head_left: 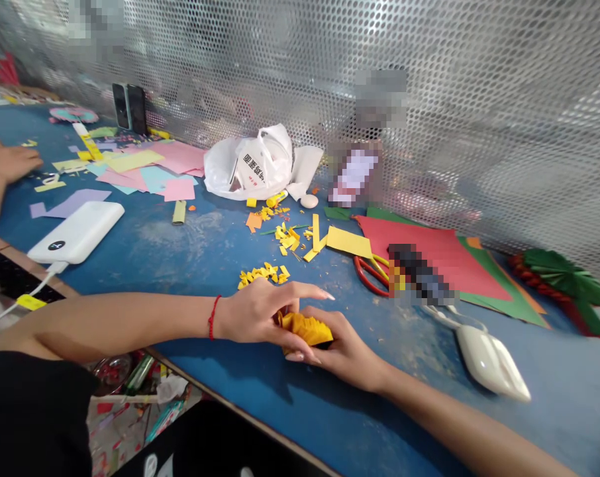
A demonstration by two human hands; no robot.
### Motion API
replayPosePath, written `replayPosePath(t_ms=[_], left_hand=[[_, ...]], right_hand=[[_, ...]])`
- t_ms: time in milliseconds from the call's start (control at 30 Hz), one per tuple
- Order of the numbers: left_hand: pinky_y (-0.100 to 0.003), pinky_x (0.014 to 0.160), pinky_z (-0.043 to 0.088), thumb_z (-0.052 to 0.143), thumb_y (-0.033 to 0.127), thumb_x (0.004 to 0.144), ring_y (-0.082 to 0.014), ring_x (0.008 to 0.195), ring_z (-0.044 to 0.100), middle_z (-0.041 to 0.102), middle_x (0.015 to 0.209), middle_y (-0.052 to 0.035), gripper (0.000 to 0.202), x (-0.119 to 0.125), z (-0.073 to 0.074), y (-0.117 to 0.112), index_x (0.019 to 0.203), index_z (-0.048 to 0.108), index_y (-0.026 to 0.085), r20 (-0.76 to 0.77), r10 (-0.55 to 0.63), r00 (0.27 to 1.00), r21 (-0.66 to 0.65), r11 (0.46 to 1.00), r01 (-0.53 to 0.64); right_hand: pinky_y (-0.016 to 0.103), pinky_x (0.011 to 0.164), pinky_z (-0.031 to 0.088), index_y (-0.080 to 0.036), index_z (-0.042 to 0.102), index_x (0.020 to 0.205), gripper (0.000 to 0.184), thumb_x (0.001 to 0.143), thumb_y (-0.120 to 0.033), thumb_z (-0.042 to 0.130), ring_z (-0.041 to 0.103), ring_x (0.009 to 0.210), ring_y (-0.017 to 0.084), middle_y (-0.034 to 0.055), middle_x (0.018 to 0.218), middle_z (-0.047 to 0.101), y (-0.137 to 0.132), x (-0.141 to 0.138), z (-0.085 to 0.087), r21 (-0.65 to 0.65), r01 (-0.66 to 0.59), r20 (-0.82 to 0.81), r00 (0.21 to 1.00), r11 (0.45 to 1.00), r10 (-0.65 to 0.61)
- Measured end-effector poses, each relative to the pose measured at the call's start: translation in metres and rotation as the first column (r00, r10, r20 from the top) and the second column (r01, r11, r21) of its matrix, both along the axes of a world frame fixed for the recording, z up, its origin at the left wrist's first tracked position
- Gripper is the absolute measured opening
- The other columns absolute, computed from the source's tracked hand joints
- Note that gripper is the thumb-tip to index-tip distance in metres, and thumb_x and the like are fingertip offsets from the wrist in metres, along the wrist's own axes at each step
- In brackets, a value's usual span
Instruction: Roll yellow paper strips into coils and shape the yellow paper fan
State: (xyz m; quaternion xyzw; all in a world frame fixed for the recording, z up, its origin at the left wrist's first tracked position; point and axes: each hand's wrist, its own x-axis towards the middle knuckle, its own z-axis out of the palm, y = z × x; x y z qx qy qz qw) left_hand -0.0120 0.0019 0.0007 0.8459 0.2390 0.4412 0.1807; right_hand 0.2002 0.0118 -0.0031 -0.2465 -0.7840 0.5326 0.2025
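A yellow pleated paper piece [304, 328] is held between my two hands, just above the near edge of the blue table [191, 265]. My left hand [265, 315], with a red cord at its wrist, pinches the left side of the paper, thumb low and index finger stretched across above. From the right, my right hand [347, 348] grips the other end; some of its fingers are hidden behind the paper. Just beyond my left hand lies a small heap of folded yellow paper bits [265, 273]. Farther back are yellow scraps [286, 237] and a yellow paper rectangle [350, 242].
Red-and-yellow-handled scissors [369, 275] lie by red paper sheets [429, 252]. A white computer mouse [491, 361] sits at right, a white power bank [79, 232] with cable at left. A plastic bag [250, 165] stands by the perforated metal wall [290, 66]. Another person's hand [12, 159] rests at far left.
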Motion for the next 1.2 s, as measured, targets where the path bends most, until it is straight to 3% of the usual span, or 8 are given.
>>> replayPosePath(t_ms=[233,333,400,467,633,733,900,1200], left_hand=[[-0.020,0.059,0.053,0.065,0.054,0.091,-0.0091,0.062,0.061,0.064,0.091,-0.0015,0.062,0.003,0.010,-0.004,0.142,0.043,0.025,0.124,0.010,0.992,-0.035,0.999,-0.006],[-0.021,0.061,0.053,0.063,0.037,0.095,-0.0099,0.068,0.063,0.062,0.092,-0.0015,0.043,-0.013,0.032,0.030,0.133,0.049,0.023,0.313,0.221,0.924,-0.027,0.974,-0.224],[-0.023,0.066,0.053,0.063,0.024,0.091,-0.0139,0.082,0.064,0.063,0.099,-0.0049,0.040,-0.040,0.051,0.073,0.129,0.049,0.020,0.317,0.491,0.811,-0.077,0.866,-0.494],[-0.026,0.073,0.054,0.067,0.014,0.079,-0.0165,0.091,0.063,0.063,0.113,-0.0087,0.053,-0.080,0.066,0.122,0.129,0.048,0.019,0.105,0.784,0.612,-0.159,0.621,-0.768],[-0.043,0.102,0.046,0.069,0.032,0.078,-0.0321,0.116,0.058,0.063,0.124,-0.0178,0.052,-0.163,0.058,0.204,0.124,0.059,0.011,-0.328,0.872,0.365,-0.194,0.316,-0.929],[-0.042,0.096,0.049,0.076,0.038,0.067,-0.0347,0.108,0.062,0.068,0.115,-0.0177,0.058,-0.172,0.039,0.221,0.117,0.065,0.010,-0.436,0.815,0.381,-0.207,0.321,-0.924],[-0.043,0.096,0.046,0.074,0.025,0.061,-0.0398,0.109,0.062,0.070,0.104,-0.0218,0.038,-0.171,0.036,0.245,0.095,0.071,0.007,-0.486,0.784,0.387,-0.183,0.342,-0.922],[-0.046,0.097,0.048,0.087,0.038,0.062,-0.0236,0.088,0.060,0.060,0.061,-0.0016,0.043,-0.240,0.067,0.272,0.083,0.067,0.006,-0.225,0.793,0.566,-0.336,0.482,-0.809]], right_hand=[[0.022,0.059,0.035,-0.018,0.060,0.081,0.025,0.086,-0.039,0.073,0.041,0.064,0.009,-0.0042,0.071,0.049,-0.001,0.001,0.002,0.032,0.067,-0.036,0.997,0.997,-0.065],[0.024,0.068,0.040,-0.018,0.060,0.075,0.032,0.081,-0.044,0.077,0.049,0.075,0.012,-0.0011,0.081,0.051,0.004,0.006,0.006,0.076,0.009,-0.093,0.996,0.997,-0.002],[0.026,0.072,0.043,-0.019,0.066,0.085,0.033,0.077,-0.048,0.079,0.052,0.081,0.014,0.0009,0.089,0.055,0.006,0.007,0.006,0.068,-0.057,-0.094,0.994,0.996,0.064],[0.026,0.072,0.043,-0.022,0.068,0.099,0.035,0.077,-0.047,0.080,0.052,0.082,0.014,0.0016,0.095,0.058,0.006,0.008,0.005,0.062,-0.016,-0.063,0.998,0.998,0.020],[0.026,0.074,0.047,-0.026,0.063,0.115,0.034,0.088,-0.045,0.070,0.056,0.087,0.014,0.0024,0.102,0.062,0.003,0.010,0.004,0.124,0.136,-0.050,0.990,0.983,-0.131],[0.035,0.098,0.047,-0.027,0.053,0.135,0.055,0.088,-0.050,0.069,0.056,0.115,0.020,0.0085,0.128,0.056,0.001,0.011,0.009,0.370,-0.034,-0.041,0.998,0.929,0.053],[0.041,0.109,0.038,-0.024,0.048,0.144,0.056,0.095,-0.047,0.061,0.050,0.131,0.023,0.0105,0.144,0.054,-0.005,0.006,0.014,0.698,-0.380,0.263,0.924,0.607,0.276],[0.033,0.074,0.041,-0.019,0.062,0.096,0.022,0.097,-0.040,0.058,0.058,0.072,0.017,0.0029,0.079,0.069,0.008,0.011,0.002,0.851,-0.047,0.058,0.998,0.523,-0.005]])
